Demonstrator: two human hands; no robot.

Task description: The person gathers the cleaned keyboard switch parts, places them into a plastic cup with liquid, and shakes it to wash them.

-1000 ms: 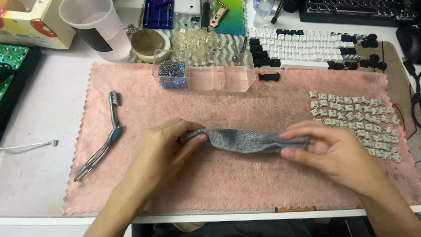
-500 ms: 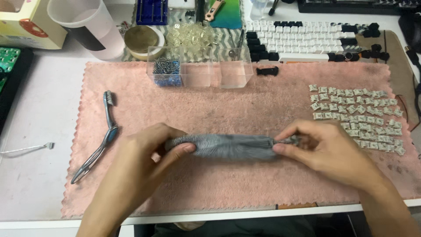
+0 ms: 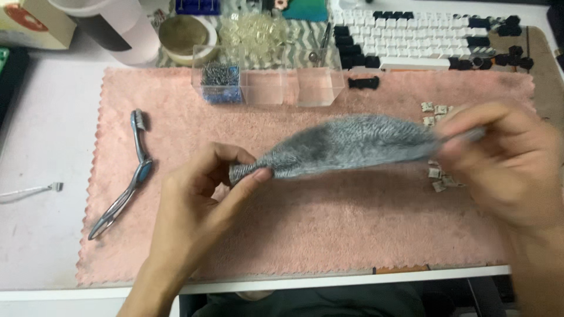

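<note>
Grey cloth (image 3: 352, 144) stretched between my hands, held just above the pink mat (image 3: 329, 235) on the worktop. Left hand (image 3: 202, 199) pinches its bunched end between thumb and fingers; right hand (image 3: 505, 158), blurred, is clamped on the other end. Step in hand, I judge: pulling the cloth taut. Next move calls for even tension. Cardboard box (image 3: 29, 23), cream with a red mark, sits far left corner.

I worked at a white desk (image 3: 41, 117) whose front edge ran below me. A pink towel mat (image 3: 352, 235) covered most of it under even, soft light.
</note>
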